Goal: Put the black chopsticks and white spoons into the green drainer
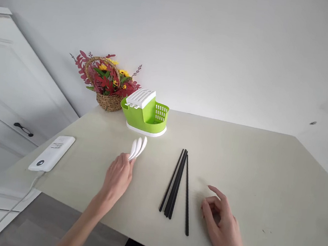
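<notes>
Three white spoons (138, 148) stick out of my left hand (118, 173), their bowls fanned out toward the back and their handles hidden in the closed fingers. Just behind them stands a green utensil holder (134, 117) with a white slotted top and a white base; the spoons are apart from it. Several black chopsticks (177, 183) lie on the table between my hands, most in a bunch and one set off to the right. My right hand (220, 223) rests to the right of these chopsticks, open, its fingers loosely bent and holding nothing.
A woven basket (110, 103) of red and yellow flowers stands at the back left, beside the holder. On the table's left edge lies a white power bank (53, 152) with a cable hanging down. A white cabinet (11, 86) borders the table (246, 162) on the left.
</notes>
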Available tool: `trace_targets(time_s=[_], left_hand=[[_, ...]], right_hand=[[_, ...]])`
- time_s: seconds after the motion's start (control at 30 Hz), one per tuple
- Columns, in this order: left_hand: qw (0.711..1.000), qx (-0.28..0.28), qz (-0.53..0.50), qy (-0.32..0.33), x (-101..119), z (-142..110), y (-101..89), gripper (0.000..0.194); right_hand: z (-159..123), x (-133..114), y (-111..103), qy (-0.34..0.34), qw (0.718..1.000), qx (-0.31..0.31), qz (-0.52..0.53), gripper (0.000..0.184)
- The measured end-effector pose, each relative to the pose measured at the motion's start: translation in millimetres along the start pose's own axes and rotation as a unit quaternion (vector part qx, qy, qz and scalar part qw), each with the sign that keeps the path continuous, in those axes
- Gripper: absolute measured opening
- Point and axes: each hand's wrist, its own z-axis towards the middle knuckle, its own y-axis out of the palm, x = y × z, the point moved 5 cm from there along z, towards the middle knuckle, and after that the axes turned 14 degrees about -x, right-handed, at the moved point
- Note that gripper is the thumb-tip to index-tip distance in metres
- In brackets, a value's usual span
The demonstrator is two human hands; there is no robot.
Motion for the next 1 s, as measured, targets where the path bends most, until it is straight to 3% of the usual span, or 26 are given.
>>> trace_targets(time_s=[0.07,0.17,0.3,0.47,0.63,0.83,1.0], left_hand=[[0.998,0.011,-0.048,0.034,27,-5,-4.9,0.020],[0.992,-0.006,-0.083,0.098,87,-10,-10.0,0.019],[0.985,-0.036,-0.072,0.150,168,-15,-9.7,0.019],[0.979,-0.074,-0.034,0.186,231,-20,0.3,0.018],[0.974,-0.129,0.008,0.188,256,-22,6.0,0.015],[0.967,-0.154,0.040,0.197,264,-22,9.1,0.022],[0.963,-0.143,0.082,0.211,266,-25,12.4,0.021]], right_hand=[[0,-1,1,-0.005,1.000,-0.001,-0.002,0.044],[0,1,0,-0.010,1.000,0.008,0.013,0.046],[7,8,-10,-0.014,0.994,0.079,0.069,0.059],[38,18,-24,-0.038,0.986,0.091,0.134,0.073],[64,22,-30,-0.042,0.990,0.074,0.112,0.074],[74,22,-33,-0.047,0.995,0.063,0.056,0.065],[77,24,-35,-0.072,0.996,0.045,0.015,0.054]])
